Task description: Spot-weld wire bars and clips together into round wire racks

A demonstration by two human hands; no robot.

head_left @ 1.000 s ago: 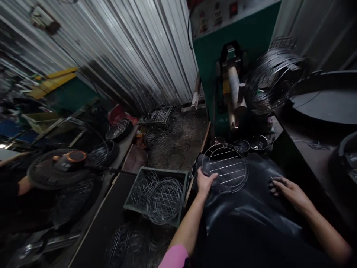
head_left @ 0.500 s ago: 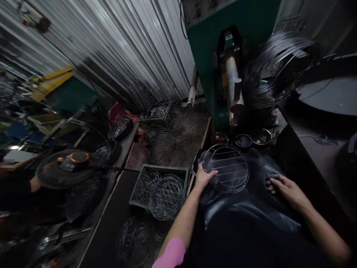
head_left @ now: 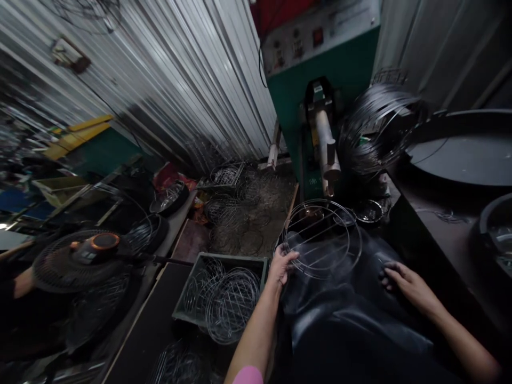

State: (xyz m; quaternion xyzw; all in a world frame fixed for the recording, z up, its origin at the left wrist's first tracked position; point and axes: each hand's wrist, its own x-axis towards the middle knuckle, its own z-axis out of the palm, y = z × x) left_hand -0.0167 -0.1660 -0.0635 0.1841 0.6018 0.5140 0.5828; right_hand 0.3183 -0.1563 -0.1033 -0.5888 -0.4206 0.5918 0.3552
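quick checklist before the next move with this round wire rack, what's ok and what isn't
1. Left hand gripping the round wire rack: ok, it holds the left side of the rim.
2. Right hand clear of the rack: ok, apart from it on the right.
3. Thin piece at the right fingertips identified: cannot tell, too small and dark.
4. Rack clear of the green machine: cannot tell, its top edge appears close below the machine's front and one view hides depth.
5. Racks in the crate stacked neatly: not ok, they lie tilted and overlapping.
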